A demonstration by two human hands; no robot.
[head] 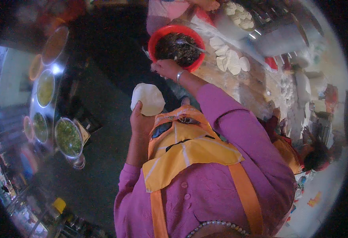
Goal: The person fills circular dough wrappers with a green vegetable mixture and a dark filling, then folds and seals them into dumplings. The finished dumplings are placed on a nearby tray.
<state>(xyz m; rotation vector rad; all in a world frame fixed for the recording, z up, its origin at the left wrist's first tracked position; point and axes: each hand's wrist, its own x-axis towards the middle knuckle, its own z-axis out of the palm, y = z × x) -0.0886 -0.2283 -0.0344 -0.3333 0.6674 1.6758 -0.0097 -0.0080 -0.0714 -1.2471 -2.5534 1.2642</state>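
Note:
A round, flat dough wrapper [148, 99] rests in my left hand [142, 120], with the thumb over its near edge. My right hand [168, 69], a silver bracelet at the wrist, is at the near left rim of a red plastic basin [202, 61]. Whether its fingers grip the rim or only pass in front of it is unclear. Dark chopped filling [171, 49] lies in the basin, and a metal spoon [188, 44] is stuck in it with its handle towards the right rim.
Several dough wrappers [233, 62] overlap on the floured wooden table [218, 83]. More lie in a pile [240, 16] at the far end. Another person's hand [208, 4] shows beyond the basin. People sit along the right. Large bowls of chopped vegetables [69, 138] stand at left.

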